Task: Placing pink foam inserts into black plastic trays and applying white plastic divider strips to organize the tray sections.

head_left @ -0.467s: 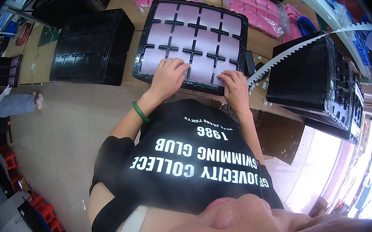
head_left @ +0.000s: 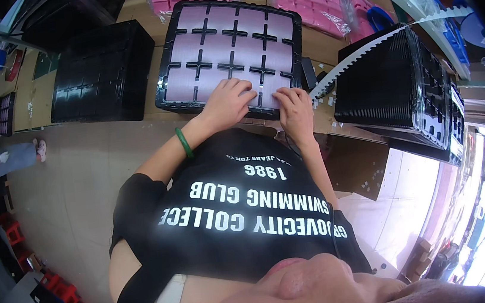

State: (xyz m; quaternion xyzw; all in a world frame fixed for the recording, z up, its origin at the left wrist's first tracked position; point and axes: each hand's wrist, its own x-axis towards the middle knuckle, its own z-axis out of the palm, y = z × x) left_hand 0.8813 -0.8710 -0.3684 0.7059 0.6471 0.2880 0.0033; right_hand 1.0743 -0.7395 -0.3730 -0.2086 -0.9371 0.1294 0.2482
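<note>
A black tray [head_left: 234, 33] with cross-shaped dividers lies on the table in front of me, its cells filled with shiny lilac pieces [head_left: 220, 45]. My left hand [head_left: 228, 103] rests over the near edge, right of its middle, fingers curled together against a lilac piece. At the near right corner my right hand [head_left: 296, 112] bends its fingertips down onto the last piece of that row. Whatever lies under the fingertips of either hand is too small or hidden to make out. Beside the right hand, a pale toothed strip [head_left: 357, 56] arches up toward the right.
Stacked black trays stand right [head_left: 375, 79] and left [head_left: 99, 78] of mine. Bagged pink pieces [head_left: 306, 0] lie behind it. White scraps [head_left: 330, 101] litter the table at right. Far left, another person [head_left: 1, 162] stands near red stools [head_left: 67, 294].
My left hand has shifted rightward along the tray's near edge, closer to my right hand. The right hand stays at the near right corner. The whole view has swung slightly.
</note>
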